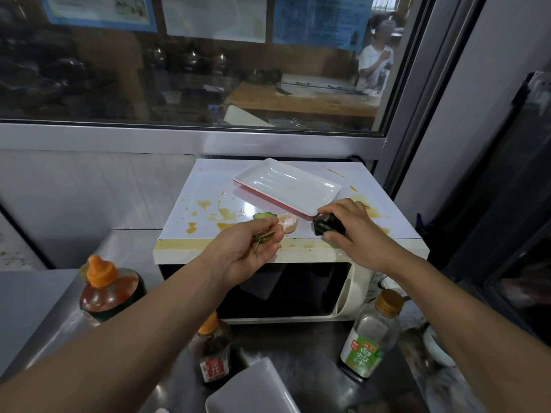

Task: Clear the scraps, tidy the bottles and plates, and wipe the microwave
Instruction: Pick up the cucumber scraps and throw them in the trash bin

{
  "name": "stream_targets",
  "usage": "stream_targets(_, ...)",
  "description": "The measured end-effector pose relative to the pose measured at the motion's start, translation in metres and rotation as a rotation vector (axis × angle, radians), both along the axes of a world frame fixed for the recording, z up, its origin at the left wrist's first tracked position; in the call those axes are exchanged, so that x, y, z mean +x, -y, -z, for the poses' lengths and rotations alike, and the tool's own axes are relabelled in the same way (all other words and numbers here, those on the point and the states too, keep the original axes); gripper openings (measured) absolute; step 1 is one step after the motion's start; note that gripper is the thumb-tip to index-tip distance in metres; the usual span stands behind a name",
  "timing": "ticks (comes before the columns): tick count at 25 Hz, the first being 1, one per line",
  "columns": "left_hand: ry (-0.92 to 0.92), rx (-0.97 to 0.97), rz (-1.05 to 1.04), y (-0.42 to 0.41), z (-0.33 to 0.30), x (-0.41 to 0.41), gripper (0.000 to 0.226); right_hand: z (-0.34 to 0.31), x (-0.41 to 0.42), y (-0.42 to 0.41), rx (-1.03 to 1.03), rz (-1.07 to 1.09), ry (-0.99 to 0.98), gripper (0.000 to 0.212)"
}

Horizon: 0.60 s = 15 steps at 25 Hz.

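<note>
The microwave in front of you is the biggest thing here, its white top smeared with yellow-brown sauce stains towards the left and along the right edge. A white rectangular plate with a red rim lies at an angle on the back right part of that top. Below, on the steel counter, a large orange-capped bottle stands at the left, a clear bottle with a green label at the right, and a small dark sauce bottle partly hidden behind your left forearm. The corner of another white plate shows at the bottom edge.

Your right hand rests on the microwave top beside the plate's near corner, its fingers curled round a dark green vegetable piece, perhaps cucumber. Your left hand is raised at the front edge, palm up, fingers loosely bent, pinching thin green scraps. Just beyond it lie an eggshell and a small green slice.
</note>
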State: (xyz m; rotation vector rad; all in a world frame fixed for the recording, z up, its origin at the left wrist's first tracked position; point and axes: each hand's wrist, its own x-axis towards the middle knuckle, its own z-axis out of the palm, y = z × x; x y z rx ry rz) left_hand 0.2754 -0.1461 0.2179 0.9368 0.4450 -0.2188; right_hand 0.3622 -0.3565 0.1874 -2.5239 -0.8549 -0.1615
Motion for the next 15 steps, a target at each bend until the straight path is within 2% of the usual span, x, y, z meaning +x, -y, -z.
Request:
stream_targets(7,-0.004,-0.011,-0.045,-0.0011,0.0025,0.0018,0.011,0.0034,0.0042,0.0059,0.002,-0.045,-0.039,0.057)
stream_targets(12,-0.003,-0.001,-0.071,-0.0014,0.0025,0.0018,0.008,0.0034,0.0053,0.0008,0.047,-0.033,0.014,0.038)
stream_targets(15,-0.007,0.001,-0.081,-0.0016,0.0039,0.0013,0.008,0.0016,0.0044,-0.0012,0.059,-0.026,0.008,0.036)
